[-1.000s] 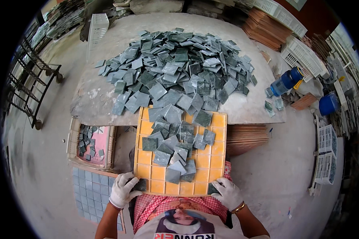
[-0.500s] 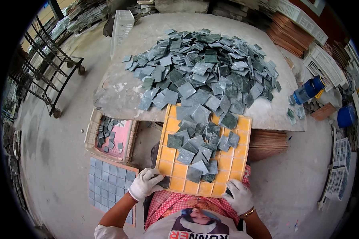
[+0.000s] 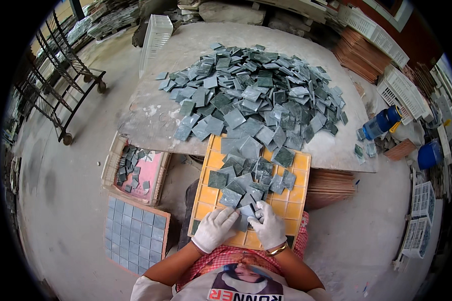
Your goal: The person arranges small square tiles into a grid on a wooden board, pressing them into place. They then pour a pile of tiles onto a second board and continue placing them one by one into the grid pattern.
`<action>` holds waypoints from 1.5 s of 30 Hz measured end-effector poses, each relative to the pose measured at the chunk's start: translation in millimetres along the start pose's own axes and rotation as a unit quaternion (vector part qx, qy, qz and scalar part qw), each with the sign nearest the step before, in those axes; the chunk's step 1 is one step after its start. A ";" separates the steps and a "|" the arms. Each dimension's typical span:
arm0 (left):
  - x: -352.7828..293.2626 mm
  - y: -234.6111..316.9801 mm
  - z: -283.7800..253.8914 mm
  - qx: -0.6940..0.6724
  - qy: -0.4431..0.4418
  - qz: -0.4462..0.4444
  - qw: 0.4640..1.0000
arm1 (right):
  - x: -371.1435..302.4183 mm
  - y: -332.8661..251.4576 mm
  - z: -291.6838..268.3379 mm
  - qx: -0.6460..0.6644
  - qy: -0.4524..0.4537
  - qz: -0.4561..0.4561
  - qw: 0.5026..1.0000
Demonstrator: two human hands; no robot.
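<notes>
Fingers (image 3: 228, 215) on either side, grey tiles (image 3: 246, 210) between them

Left hand (image 3: 216, 229) and right hand (image 3: 269, 226), both white-gloved, at loose grey-green tiles (image 3: 218, 179) on 1 yellow gridded tray (image 3: 297, 194).

On the yellow gridded plastic tray (image 3: 297, 193), bare cells leave a lane up the right side beyond the white-gloved right hand (image 3: 269, 226), and a narrower one along the left edge. Between them, a loose cluster of square grey-green stone tiles (image 3: 246, 175) obstructs the middle up to the far edge, where the large heap of similar tiles (image 3: 256, 90) begins. Bare pale grey counter (image 3: 150, 113) flanks the heap on both sides.
</notes>
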State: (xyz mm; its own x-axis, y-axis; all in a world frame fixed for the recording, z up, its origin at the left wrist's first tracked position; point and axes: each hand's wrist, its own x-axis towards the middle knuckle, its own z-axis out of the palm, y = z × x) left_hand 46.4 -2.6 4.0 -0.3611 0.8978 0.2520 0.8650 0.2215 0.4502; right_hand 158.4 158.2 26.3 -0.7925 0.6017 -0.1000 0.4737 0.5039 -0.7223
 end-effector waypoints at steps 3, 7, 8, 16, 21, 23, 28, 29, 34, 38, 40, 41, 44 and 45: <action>6.6 -4.7 6.6 -0.005 0.025 0.012 1.000 | -4.3 0.9 3.1 0.178 0.018 0.020 0.984; 4.7 -0.8 -17.7 -0.030 0.010 -0.024 0.999 | -37.4 33.3 -27.1 -0.078 0.075 -0.240 0.965; -1.3 1.0 -26.2 -0.022 -0.003 -0.028 0.999 | -48.9 42.3 -35.1 -0.123 0.064 -0.278 0.951; -30.9 -13.7 -42.1 0.009 -0.063 -0.025 0.998 | -73.4 54.5 -49.6 -0.130 -0.068 -0.180 0.973; -39.1 -18.0 -40.5 0.012 -0.057 -0.022 0.998 | -63.6 51.4 -39.7 -0.204 -0.117 -0.182 0.955; -39.4 -19.6 -38.9 0.001 -0.056 -0.023 0.998 | -65.6 50.1 -43.5 -0.218 -0.113 -0.159 0.956; -36.6 -23.2 -37.5 0.008 -0.049 0.010 0.999 | -69.8 50.0 -56.2 -0.160 -0.126 -0.078 0.976; -36.1 -22.7 -35.7 0.006 -0.052 0.011 0.999 | -72.0 47.3 -55.7 -0.164 -0.133 -0.063 0.975; -33.6 -21.3 -32.8 0.004 -0.078 0.006 0.997 | -65.9 55.6 -43.0 -0.141 -0.127 -0.081 0.979; -31.8 -17.5 -38.3 0.009 -0.083 0.008 0.996 | -68.8 48.6 -43.8 -0.154 -0.120 -0.083 0.977; -34.2 -14.6 -38.1 0.037 -0.082 0.006 0.996 | -68.2 46.5 -46.5 -0.132 -0.120 -0.079 0.981; -33.1 -12.2 -39.5 0.039 -0.091 -0.006 0.995 | -66.4 45.4 -46.9 -0.120 -0.118 -0.078 0.983; -28.4 -3.6 -41.4 0.044 -0.107 -0.045 0.992 | -57.4 40.1 -42.1 -0.151 -0.078 -0.094 0.981; -27.0 -0.7 -38.7 0.042 -0.093 -0.024 0.994 | -50.6 37.2 -38.4 -0.137 -0.060 -0.108 0.983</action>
State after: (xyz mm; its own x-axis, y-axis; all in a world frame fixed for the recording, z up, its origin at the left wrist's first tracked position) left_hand 42.1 -41.8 30.0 -0.3389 0.9386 0.0645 0.8770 0.2904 0.3829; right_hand 230.8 170.3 30.7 -0.9176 0.3936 -0.0565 0.3626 0.7700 -0.5250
